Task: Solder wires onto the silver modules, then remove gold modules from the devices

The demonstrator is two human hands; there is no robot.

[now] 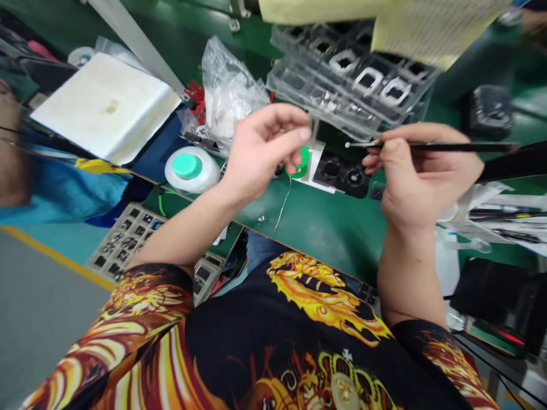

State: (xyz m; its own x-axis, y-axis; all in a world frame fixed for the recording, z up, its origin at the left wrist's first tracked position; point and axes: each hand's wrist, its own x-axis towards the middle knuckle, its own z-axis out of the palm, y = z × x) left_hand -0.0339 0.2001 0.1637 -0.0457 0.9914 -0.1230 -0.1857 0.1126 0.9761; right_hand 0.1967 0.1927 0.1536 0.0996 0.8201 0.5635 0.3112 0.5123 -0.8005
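My right hand (421, 171) grips a slim black-handled tool (453, 147) held almost level. Its thin silver tip points left and ends in a small pale blob. Facing it, my left hand (269, 148) has its fingers curled and the thumb drawn in towards them; anything pinched there is too small to make out. Just behind the left fingertips is a green spool (303, 162), partly hidden. A thin silvery wire (282, 208) trails from beside it towards the bench's front edge. Between my hands lies a black part with two round openings (342, 173).
Clear trays of small metal-framed parts (354, 85) stand at the back, under yellow paper (419, 34). Left are a plastic bag (231, 85), a white bottle with green lid (188, 169) and a white-topped box (109, 105). Another person's arm (12, 148) shows far left.
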